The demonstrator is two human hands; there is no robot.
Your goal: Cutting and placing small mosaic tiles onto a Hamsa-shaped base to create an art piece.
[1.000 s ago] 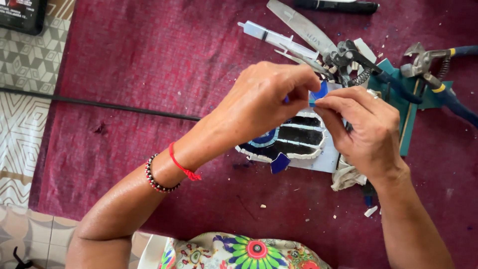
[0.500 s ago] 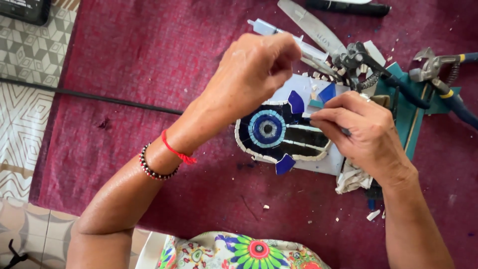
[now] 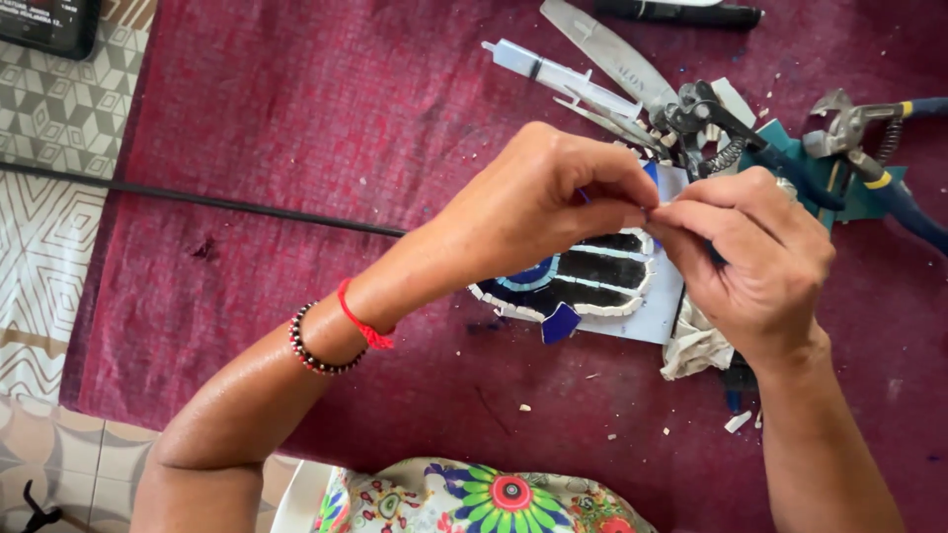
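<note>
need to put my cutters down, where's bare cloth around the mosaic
Widest free patch: the red cloth left of the mosaic, above the black cord. A narrower strip below the mosaic holds only small chips. Crowded: upper right, with syringe, nippers and pliers.

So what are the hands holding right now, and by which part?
The left hand and right hand pinch something tiny together above the mosaic piece. The fingers hide it, so neither the thing nor the place of the hold can be told.
</note>
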